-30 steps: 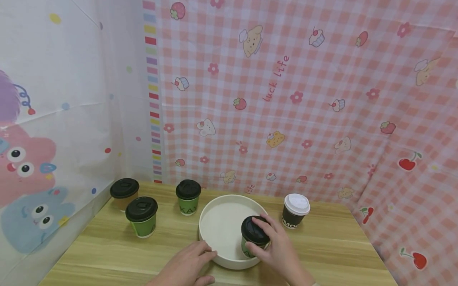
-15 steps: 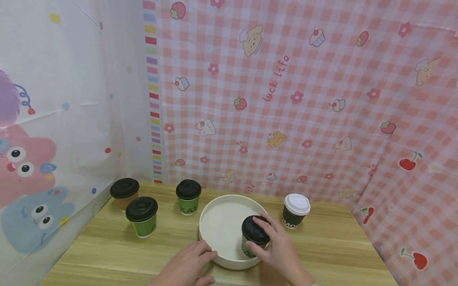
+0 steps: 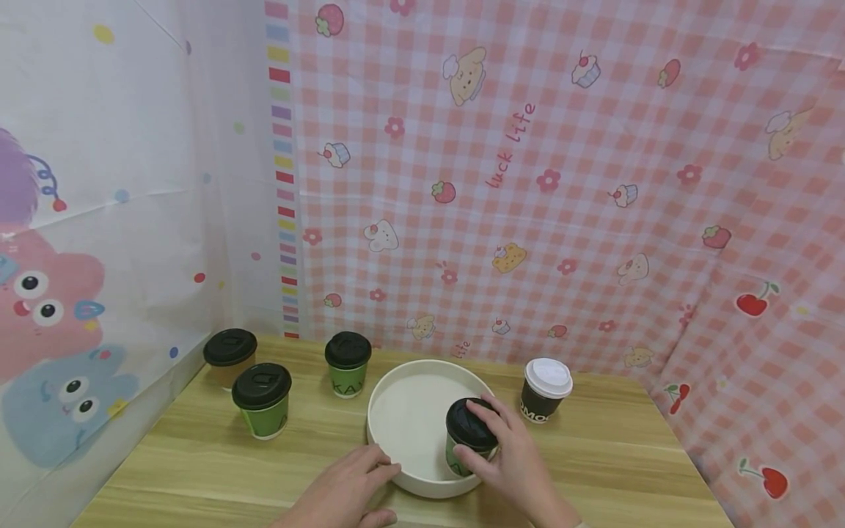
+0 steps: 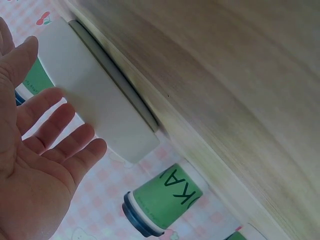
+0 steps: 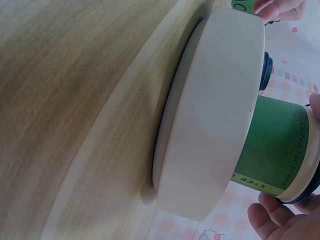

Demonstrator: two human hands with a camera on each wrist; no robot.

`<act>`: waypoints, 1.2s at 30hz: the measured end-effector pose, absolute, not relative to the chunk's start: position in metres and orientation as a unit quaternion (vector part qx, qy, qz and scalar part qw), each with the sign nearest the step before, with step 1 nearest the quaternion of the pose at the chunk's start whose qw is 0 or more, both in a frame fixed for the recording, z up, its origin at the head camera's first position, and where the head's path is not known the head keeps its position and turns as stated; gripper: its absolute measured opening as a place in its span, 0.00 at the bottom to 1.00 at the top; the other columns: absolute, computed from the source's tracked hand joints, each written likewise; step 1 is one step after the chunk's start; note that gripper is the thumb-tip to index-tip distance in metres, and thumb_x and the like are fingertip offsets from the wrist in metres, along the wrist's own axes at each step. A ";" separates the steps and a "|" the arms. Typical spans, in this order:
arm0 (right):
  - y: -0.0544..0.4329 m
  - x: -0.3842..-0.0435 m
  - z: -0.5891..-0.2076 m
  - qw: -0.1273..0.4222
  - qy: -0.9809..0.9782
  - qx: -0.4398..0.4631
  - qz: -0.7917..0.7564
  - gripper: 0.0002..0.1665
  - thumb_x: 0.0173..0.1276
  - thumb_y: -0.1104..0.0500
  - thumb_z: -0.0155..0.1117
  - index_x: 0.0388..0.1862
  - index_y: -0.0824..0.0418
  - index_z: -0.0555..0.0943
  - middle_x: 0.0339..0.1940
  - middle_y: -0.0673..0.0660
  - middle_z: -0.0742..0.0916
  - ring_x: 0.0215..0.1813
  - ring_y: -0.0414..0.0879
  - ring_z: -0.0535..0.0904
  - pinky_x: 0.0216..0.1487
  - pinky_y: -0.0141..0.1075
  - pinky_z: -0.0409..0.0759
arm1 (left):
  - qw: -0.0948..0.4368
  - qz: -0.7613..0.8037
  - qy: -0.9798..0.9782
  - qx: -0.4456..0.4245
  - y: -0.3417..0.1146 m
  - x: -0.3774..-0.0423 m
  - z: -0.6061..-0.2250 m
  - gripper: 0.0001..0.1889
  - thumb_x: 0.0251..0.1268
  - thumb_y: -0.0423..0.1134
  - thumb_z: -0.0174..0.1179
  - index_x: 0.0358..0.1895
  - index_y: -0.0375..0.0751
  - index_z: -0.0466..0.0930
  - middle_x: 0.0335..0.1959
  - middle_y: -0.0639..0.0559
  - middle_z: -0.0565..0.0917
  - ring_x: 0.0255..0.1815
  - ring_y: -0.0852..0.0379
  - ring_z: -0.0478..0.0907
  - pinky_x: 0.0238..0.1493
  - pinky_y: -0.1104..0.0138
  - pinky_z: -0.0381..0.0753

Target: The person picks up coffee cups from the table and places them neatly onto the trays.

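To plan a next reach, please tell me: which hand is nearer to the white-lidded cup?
Right. The right hand is to the near left of the white-lidded cup, holding a green cup; the left hand is farther left, at the dish.

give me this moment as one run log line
right hand: holds black-lidded green cup inside white dish | left hand: touches dish | white-lidded cup: on table, right of dish

Below the left hand (image 3: 346, 484) and right hand (image 3: 518, 458), a wood table (image 3: 317, 429); beyond and right of them, pink checked cloth (image 3: 515, 220); left of them, white cloth (image 3: 148, 242).
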State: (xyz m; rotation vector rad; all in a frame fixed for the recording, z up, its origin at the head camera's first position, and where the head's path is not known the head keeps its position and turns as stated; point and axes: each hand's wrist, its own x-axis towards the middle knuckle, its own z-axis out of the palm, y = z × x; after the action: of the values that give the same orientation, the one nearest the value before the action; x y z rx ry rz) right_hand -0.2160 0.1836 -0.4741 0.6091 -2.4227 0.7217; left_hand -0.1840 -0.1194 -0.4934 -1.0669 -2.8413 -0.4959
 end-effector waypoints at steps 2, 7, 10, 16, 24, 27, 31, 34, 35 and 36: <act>0.184 -0.216 -0.474 0.265 -0.899 0.224 0.266 0.39 0.59 0.48 0.86 0.69 0.51 0.84 0.73 0.64 0.82 0.68 0.63 0.83 0.59 0.58 0.88 | 0.027 -0.162 -0.924 -0.345 -0.119 -0.184 -0.493 0.30 0.70 0.60 0.70 0.68 0.47 0.83 0.57 0.59 0.80 0.55 0.64 0.76 0.57 0.64 0.84; 0.184 -0.216 -0.475 0.264 -0.900 0.225 0.263 0.39 0.59 0.48 0.86 0.69 0.51 0.83 0.73 0.64 0.82 0.69 0.64 0.83 0.59 0.59 0.87 | 0.020 -0.164 -0.925 -0.342 -0.119 -0.183 -0.492 0.30 0.70 0.60 0.70 0.68 0.46 0.84 0.57 0.59 0.80 0.55 0.63 0.76 0.57 0.64 0.84; 0.184 -0.216 -0.475 0.263 -0.900 0.225 0.265 0.39 0.59 0.48 0.86 0.69 0.51 0.83 0.73 0.65 0.82 0.69 0.64 0.83 0.59 0.59 0.87 | 0.020 -0.163 -0.925 -0.342 -0.118 -0.183 -0.491 0.30 0.70 0.60 0.70 0.68 0.46 0.83 0.58 0.58 0.80 0.56 0.63 0.77 0.58 0.64 0.84; 0.185 -0.216 -0.476 0.258 -0.901 0.225 0.267 0.39 0.60 0.47 0.85 0.70 0.50 0.83 0.74 0.65 0.81 0.69 0.64 0.83 0.59 0.59 0.87 | 0.022 -0.165 -0.925 -0.342 -0.119 -0.183 -0.492 0.30 0.70 0.60 0.70 0.68 0.47 0.83 0.58 0.59 0.80 0.56 0.63 0.76 0.57 0.64 0.84; 0.185 -0.215 -0.475 0.254 -0.902 0.225 0.268 0.38 0.61 0.46 0.84 0.70 0.51 0.83 0.74 0.65 0.81 0.69 0.64 0.83 0.60 0.59 0.87 | 0.020 -0.166 -0.924 -0.344 -0.119 -0.184 -0.493 0.31 0.70 0.61 0.69 0.68 0.47 0.83 0.58 0.59 0.80 0.55 0.64 0.76 0.57 0.65 0.84; 0.185 -0.215 -0.474 0.256 -0.901 0.226 0.267 0.38 0.61 0.46 0.84 0.70 0.51 0.83 0.73 0.65 0.81 0.68 0.64 0.84 0.59 0.59 0.88 | 0.024 -0.166 -0.923 -0.345 -0.119 -0.184 -0.493 0.30 0.70 0.61 0.69 0.68 0.47 0.83 0.58 0.59 0.80 0.56 0.64 0.76 0.57 0.65 0.84; 0.185 -0.215 -0.474 0.258 -0.901 0.227 0.265 0.39 0.61 0.47 0.84 0.70 0.52 0.82 0.73 0.65 0.81 0.68 0.64 0.84 0.58 0.58 0.88 | 0.029 -0.166 -0.923 -0.346 -0.119 -0.184 -0.493 0.30 0.70 0.60 0.70 0.68 0.46 0.84 0.58 0.59 0.80 0.56 0.64 0.76 0.56 0.65 0.84; 0.185 -0.215 -0.475 0.259 -0.901 0.227 0.264 0.40 0.61 0.46 0.84 0.72 0.51 0.81 0.74 0.65 0.81 0.68 0.64 0.83 0.59 0.59 0.88 | 0.026 -0.167 -0.924 -0.344 -0.119 -0.184 -0.493 0.31 0.70 0.60 0.70 0.68 0.46 0.83 0.58 0.59 0.80 0.56 0.64 0.76 0.56 0.65 0.84; 0.185 -0.216 -0.475 0.259 -0.901 0.227 0.264 0.41 0.61 0.46 0.84 0.72 0.51 0.81 0.74 0.65 0.81 0.69 0.64 0.83 0.59 0.59 0.88 | 0.025 -0.167 -0.924 -0.344 -0.119 -0.184 -0.493 0.31 0.70 0.60 0.70 0.68 0.47 0.83 0.58 0.59 0.80 0.56 0.64 0.76 0.56 0.65 0.84; 0.185 -0.216 -0.475 0.258 -0.901 0.226 0.265 0.42 0.61 0.46 0.84 0.73 0.51 0.80 0.74 0.65 0.81 0.69 0.65 0.83 0.60 0.59 0.87 | 0.023 -0.167 -0.924 -0.343 -0.119 -0.184 -0.493 0.31 0.70 0.60 0.70 0.68 0.47 0.83 0.58 0.59 0.80 0.56 0.64 0.76 0.56 0.65 0.84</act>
State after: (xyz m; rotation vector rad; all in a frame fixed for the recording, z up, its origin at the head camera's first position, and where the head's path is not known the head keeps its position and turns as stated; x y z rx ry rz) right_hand -0.2158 0.1852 -0.4752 0.6128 -2.4429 0.7184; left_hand -0.1836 -0.1190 -0.4926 -1.0629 -2.8613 -0.5172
